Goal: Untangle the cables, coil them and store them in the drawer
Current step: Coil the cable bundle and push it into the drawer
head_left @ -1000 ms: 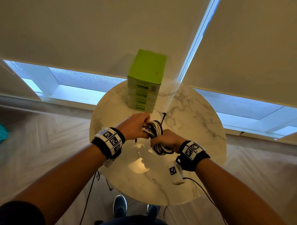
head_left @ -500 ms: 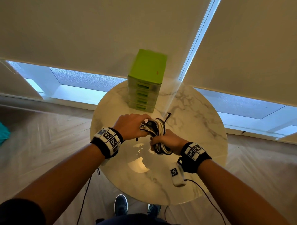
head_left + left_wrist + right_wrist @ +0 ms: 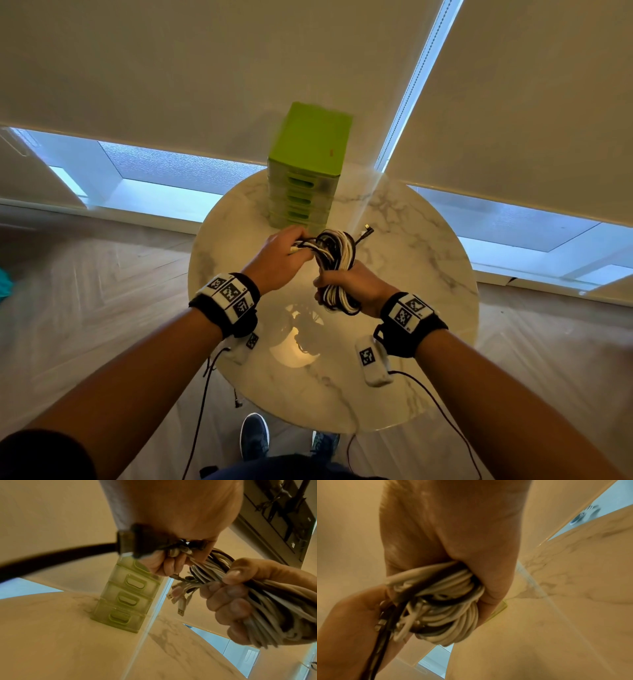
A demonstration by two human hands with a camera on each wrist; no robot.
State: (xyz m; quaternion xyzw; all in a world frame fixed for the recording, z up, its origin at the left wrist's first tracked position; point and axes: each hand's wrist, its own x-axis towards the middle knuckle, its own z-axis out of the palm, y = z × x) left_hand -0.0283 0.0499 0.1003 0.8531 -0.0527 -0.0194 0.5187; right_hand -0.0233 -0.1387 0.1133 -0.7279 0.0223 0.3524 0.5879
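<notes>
- The right hand [image 3: 352, 286] is clenching around a coil of black and white cables [image 3: 337, 260], holding it above the middle of the round marble worktop [image 3: 428, 274].
- The left hand [image 3: 279, 262] is pinching the loose cable ends at the coil's 9 o'clock side.
- A green drawer unit [image 3: 306, 178] is standing at the worktop's 12 o'clock edge, drawers closed.

Drawer unit [image 3: 306, 178] stands on the round table [image 3: 428, 274] at its far edge, drawers stacked one above another, all closed. Cable bundle [image 3: 337, 260] held above table centre, in front of the unit; right hand [image 3: 352, 286] at its near end, left hand [image 3: 279, 260] to its left. Windows behind the table.
</notes>
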